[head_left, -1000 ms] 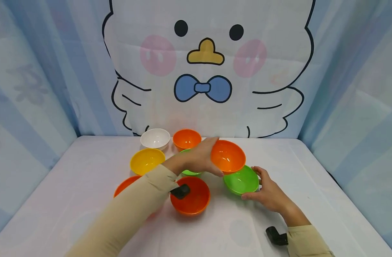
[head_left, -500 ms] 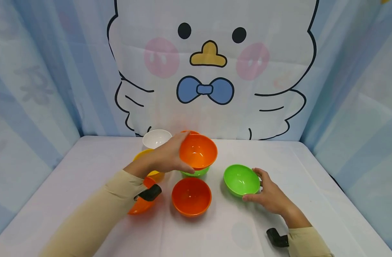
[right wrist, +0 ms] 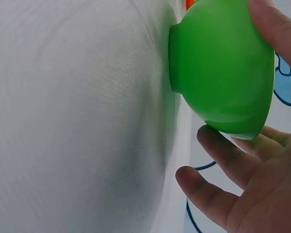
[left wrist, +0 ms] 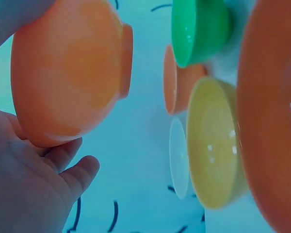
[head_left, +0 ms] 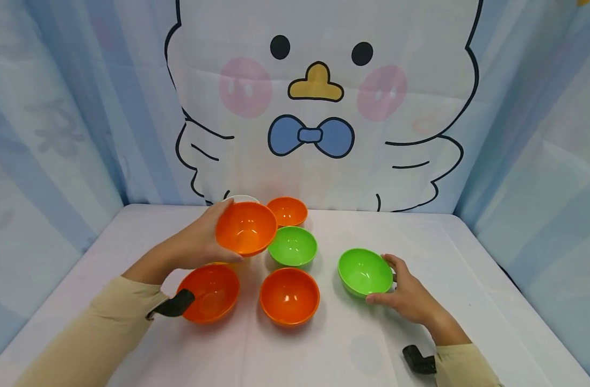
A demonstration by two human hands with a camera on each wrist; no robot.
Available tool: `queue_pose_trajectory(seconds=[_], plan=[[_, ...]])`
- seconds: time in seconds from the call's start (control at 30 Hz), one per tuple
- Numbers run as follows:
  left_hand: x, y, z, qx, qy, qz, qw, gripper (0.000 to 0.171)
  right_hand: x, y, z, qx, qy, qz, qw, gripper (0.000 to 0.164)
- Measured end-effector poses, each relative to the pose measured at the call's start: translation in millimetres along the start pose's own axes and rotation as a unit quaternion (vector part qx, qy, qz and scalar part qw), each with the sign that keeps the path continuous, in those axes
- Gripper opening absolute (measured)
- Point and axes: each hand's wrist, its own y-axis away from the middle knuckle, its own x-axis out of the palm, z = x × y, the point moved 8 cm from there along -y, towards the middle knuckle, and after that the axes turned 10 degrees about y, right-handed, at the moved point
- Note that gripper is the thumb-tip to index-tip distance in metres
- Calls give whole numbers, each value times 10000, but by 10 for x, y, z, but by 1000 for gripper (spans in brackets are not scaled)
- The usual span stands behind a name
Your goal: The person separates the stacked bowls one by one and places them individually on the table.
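Note:
An orange bowl (head_left: 246, 228) is in my left hand (head_left: 195, 244), thumb and fingers gripping it at the side, held up in the air. In the left wrist view it hangs apart from a yellow bowl (left wrist: 213, 145), which is mostly hidden behind it in the head view. My right hand (head_left: 411, 295) holds a green bowl (head_left: 365, 273) by its right side, thumb at the near rim and fingers at the far one. The right wrist view shows that green bowl (right wrist: 223, 68) upright, its foot right at the white tablecloth (right wrist: 87, 121).
Between the hands stand a second green bowl (head_left: 292, 246) and a red-orange bowl (head_left: 289, 296). Another red-orange bowl (head_left: 210, 293) is below the left hand. At the back are a small orange bowl (head_left: 287, 210) and a partly hidden white bowl (head_left: 244, 198). A printed curtain (head_left: 314, 172) rises behind the table.
My left hand has carried the orange bowl leftward, from beside the held green bowl, past the middle green bowl, to over the left column. My right hand keeps its grip, nearly still.

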Motion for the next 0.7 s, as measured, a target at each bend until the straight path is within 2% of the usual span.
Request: queue_pose_trajectory(seconds=[0.27, 0.43, 0.7], plan=[[-285, 330, 253, -414, 145, -388, 9983, 118, -7, 3, 8, 0, 8, 7, 10000, 112], [-423, 481, 423, -452, 294, -680, 9962, 116, -12, 2, -2, 29, 2, 14, 10000, 113], [-563, 698, 769, -723, 29, -983, 9925, 119, -2, 3, -4, 2, -26, 34, 10000, 112]])
